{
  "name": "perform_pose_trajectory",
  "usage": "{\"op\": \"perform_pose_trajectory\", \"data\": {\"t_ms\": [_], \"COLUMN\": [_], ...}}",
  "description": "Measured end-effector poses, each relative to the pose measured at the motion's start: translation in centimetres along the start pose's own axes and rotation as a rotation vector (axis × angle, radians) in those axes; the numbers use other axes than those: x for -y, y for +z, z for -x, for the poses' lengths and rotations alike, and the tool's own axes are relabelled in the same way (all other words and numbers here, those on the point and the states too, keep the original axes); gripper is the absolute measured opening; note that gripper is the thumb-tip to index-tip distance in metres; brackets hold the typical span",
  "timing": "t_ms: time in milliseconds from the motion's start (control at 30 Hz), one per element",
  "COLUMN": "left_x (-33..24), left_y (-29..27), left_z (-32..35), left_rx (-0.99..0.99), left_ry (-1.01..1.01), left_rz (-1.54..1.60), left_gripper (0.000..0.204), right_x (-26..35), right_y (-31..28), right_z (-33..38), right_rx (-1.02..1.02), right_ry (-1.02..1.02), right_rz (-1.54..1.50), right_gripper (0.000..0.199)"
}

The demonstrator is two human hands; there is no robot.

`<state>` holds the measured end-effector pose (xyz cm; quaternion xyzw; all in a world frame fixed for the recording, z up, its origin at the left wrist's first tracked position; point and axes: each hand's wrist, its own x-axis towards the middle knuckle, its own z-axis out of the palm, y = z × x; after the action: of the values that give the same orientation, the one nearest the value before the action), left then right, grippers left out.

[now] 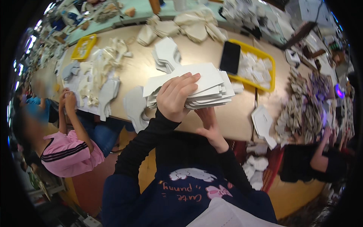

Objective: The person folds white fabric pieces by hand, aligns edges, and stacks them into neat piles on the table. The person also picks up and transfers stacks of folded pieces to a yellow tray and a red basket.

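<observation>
A thick stack of white flat cut pieces (206,81) is raised over the table, its layers fanned unevenly at the right side. My left hand (177,92) is closed on its left part, fingers lying across the top sheet; the thumb is hidden. Just below the stack's near edge is my right hand (211,130), its thumb spread apart and its fingertips hidden under the pieces. Whether those fingers touch the stack I cannot tell. Behind it lies another pile of white shaped pieces (166,53), and more white pieces (135,106) rest at the table edge to the left.
A black phone (230,57) leans on a yellow tray (270,85) of small white pieces. Cream pieces (196,26) lie along the back, grey bundles (302,108) at right. A person in pink (70,153) works at left. A smaller yellow tray (84,47) stands far left.
</observation>
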<state>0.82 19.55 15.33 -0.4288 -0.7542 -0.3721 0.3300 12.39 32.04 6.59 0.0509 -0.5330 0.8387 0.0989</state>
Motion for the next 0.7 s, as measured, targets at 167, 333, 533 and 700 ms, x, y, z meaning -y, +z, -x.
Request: {"op": "perform_pose_trajectory", "data": {"t_ms": [167,333,533,700], "left_x": [-5.1,-9.3,-7.8,-6.0], "left_y": [3.8,2.5,-1.5,0.6], "left_z": [4.6,5.5,5.9,7.4], "left_rx": [-0.022,0.34,0.06,0.195], "left_ry": [-0.105,-0.475,-0.957,-1.249], "left_rz": [-0.071,0.241,0.566,1.129], "left_gripper": [0.023,0.051,0.085,0.13], "right_x": [-0.3,1.9,5.8,6.9], "right_y": [2.2,-0.1,-1.3,-0.1], "right_z": [1.5,0.4,0.1,-0.2], "right_rx": [-0.307,-0.55,-0.315,-0.223], "right_ry": [0.052,0.057,0.213,0.284], "right_rz": [-0.244,-0.251,0.265,0.546], "right_gripper": [0.084,0.038,0.044,0.059]}}
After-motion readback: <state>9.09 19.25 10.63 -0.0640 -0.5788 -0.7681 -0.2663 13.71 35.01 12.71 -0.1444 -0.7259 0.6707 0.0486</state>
